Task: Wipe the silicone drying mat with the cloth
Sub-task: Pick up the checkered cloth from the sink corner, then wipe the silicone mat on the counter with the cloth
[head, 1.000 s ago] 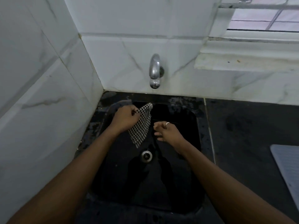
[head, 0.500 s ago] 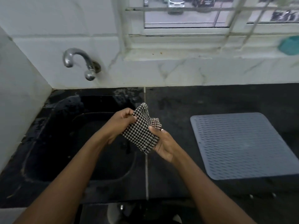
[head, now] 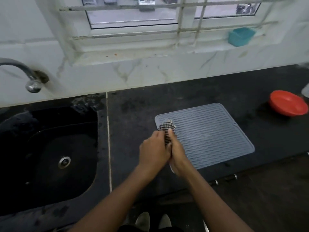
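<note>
A grey ribbed silicone drying mat point(head: 209, 134) lies flat on the black counter, right of the sink. A black-and-white checked cloth point(head: 166, 127) is bunched between my two hands, its free end sticking out over the mat's near-left corner. My left hand point(head: 153, 151) and my right hand point(head: 178, 153) are pressed together around the cloth, just above the mat's left edge. Most of the cloth is hidden between my palms.
A black sink point(head: 55, 154) with a steel drain sits to the left, under a chrome tap point(head: 31, 81). A red bowl point(head: 287, 104) stands at the far right of the counter point(head: 133, 114). A teal container point(head: 240, 36) rests on the window sill.
My hands have carried the cloth from over the sink rightward to the mat's left corner. The cloth has gone from hanging loose in the left hand to bunched between both hands.
</note>
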